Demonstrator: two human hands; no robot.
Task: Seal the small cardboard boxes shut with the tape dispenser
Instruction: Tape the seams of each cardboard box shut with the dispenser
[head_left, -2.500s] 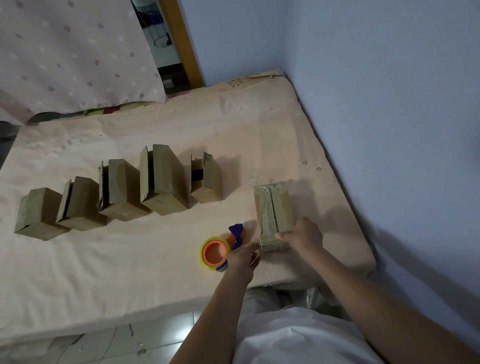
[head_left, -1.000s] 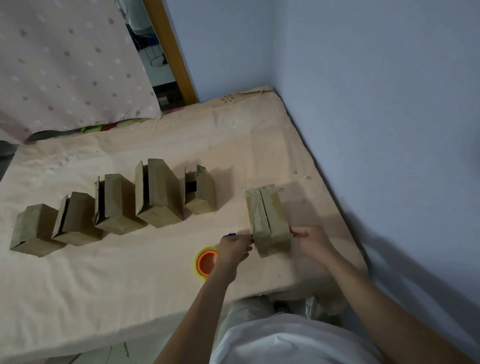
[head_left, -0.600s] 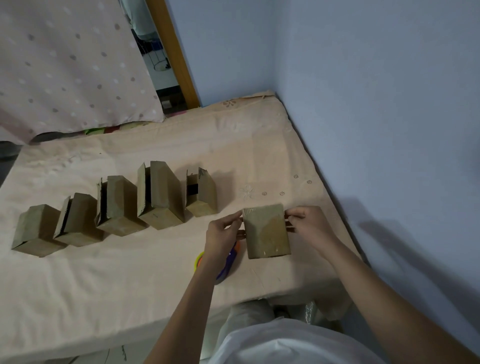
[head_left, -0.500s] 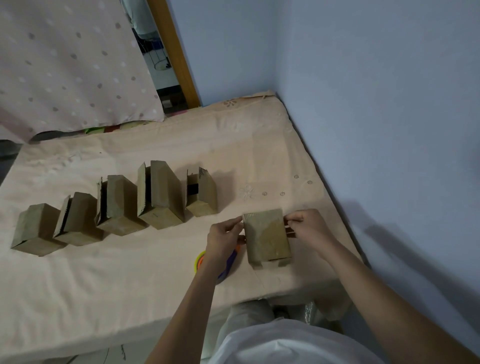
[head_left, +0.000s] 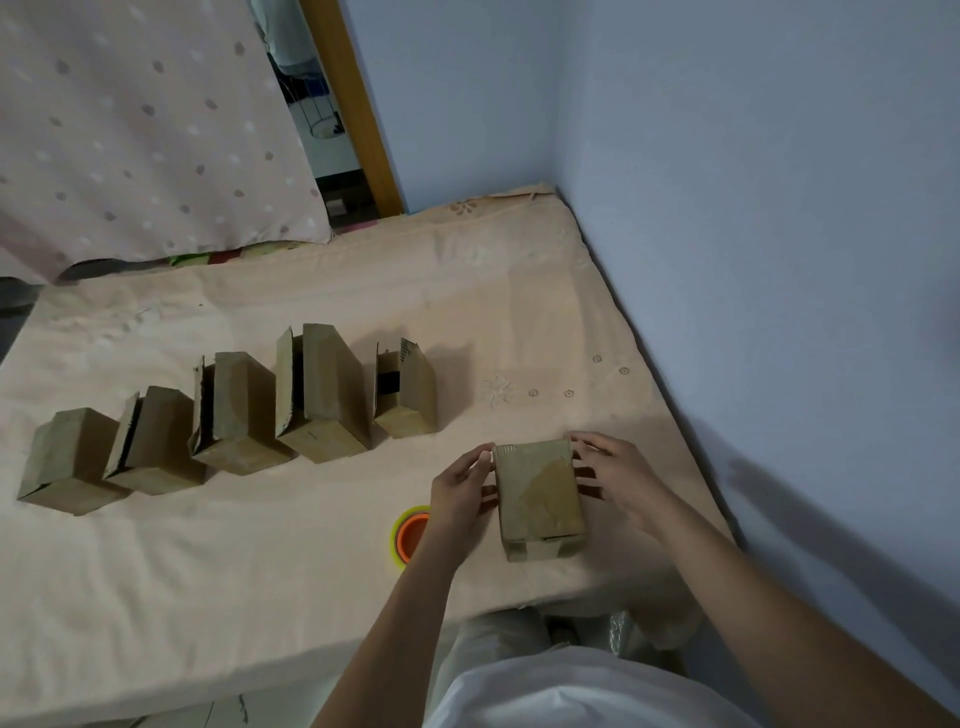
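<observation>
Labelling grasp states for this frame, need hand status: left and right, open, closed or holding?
Left hand: open, straight fingers touching the left side of the small brown cardboard box.
Right hand: open, fingers spread beside the box's right side.

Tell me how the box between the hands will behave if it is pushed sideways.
The cardboard box probably slides rather than rolls: flat faces on a cloth-covered table. It looks light and slightly crushable, being thin corrugated card.
</observation>
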